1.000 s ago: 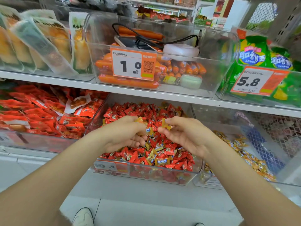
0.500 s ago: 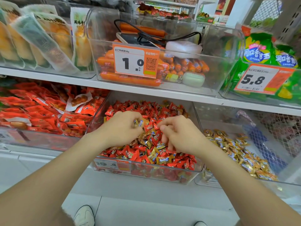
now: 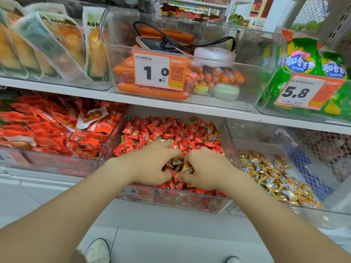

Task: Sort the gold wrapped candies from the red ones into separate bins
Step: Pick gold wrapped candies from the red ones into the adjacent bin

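Observation:
A clear middle bin (image 3: pixel 230 141) on the lower shelf holds a heap of red wrapped candies (image 3: pixel 167 131) with several gold ones mixed in. My left hand (image 3: pixel 152 166) and my right hand (image 3: pixel 207 168) are both down in this heap, knuckles up, fingertips nearly meeting. My left fingers curl around gold wrapped candies (image 3: pixel 175 161). My right hand pinches a gold candy (image 3: pixel 185 170) between thumb and fingers. The clear bin to the right (image 3: pixel 281 212) holds a spread of gold candies (image 3: pixel 275 177).
A bin of red snack packets (image 3: pixel 47 130) sits on the left. The upper shelf (image 3: pixel 171 105) carries a bin of orange sausages (image 3: pixel 152 92) with a phone and cable on top, pale packets at left and green bags (image 3: pixel 307 61) at right. Shoes show on the floor below.
Both hands dropped from above the heap into it and came together. The camera view moved slightly closer and downward.

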`<state>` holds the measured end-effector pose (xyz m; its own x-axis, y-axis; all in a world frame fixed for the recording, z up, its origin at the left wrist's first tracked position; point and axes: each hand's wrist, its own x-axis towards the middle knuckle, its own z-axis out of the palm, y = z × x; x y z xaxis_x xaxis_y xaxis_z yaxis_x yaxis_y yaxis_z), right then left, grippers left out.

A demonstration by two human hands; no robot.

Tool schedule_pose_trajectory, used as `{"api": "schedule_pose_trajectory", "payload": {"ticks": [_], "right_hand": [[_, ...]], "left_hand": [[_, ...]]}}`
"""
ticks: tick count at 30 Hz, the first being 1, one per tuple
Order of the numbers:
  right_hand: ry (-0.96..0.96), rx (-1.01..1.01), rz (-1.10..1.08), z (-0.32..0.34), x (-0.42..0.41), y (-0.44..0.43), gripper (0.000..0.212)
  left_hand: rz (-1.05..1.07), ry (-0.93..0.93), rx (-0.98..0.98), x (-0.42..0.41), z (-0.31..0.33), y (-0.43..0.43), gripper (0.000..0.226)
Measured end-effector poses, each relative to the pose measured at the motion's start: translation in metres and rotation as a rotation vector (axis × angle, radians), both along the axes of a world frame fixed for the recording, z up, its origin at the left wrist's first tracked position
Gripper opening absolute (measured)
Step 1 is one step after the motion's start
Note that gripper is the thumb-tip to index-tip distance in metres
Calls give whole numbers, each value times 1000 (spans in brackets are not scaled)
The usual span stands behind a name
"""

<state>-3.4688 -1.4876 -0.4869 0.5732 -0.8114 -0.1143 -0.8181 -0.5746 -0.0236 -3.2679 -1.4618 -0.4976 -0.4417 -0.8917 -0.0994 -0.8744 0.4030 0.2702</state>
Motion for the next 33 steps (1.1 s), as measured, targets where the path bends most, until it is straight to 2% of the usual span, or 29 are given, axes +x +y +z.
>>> {"api": "schedule_pose_trajectory", "payload": {"ticks": [3,7,9,12,17,21,23,26,30,33], "right_hand": [[-86,74,21,-3,-5,-4,38],[-319,184,-16,7,-13,-6,26],[-450,223,-86,16,-14,-4,26],[-648,262,-197,23,-14,-2,40],[-779,310,-435,21,-13,-7,44],[-749,394,-396,20,-18,-10,24],[-708,384,-326,20,-22,-11,36],[-660,427,-260,28,-28,-11,45],[-456,382,-107,31,-37,-4,33],[-291,284,-26,30,-36,2,27]], "left_hand": [[-4,-50,43,-1,-5,-1,36],[-26,-83,48,-5,-10,-6,15],[-27,-76,65,-6,-13,-8,27],[-54,-56,69,-8,-14,-9,41],[-71,-61,15,-11,-15,-11,29],[-73,-75,-35,-10,-17,-10,19],[-58,-25,-62,-10,-17,-10,13],[25,155,-55,-9,-8,-8,18],[162,333,-2,-4,8,-5,20],[287,326,-147,-1,10,-3,34]]}}
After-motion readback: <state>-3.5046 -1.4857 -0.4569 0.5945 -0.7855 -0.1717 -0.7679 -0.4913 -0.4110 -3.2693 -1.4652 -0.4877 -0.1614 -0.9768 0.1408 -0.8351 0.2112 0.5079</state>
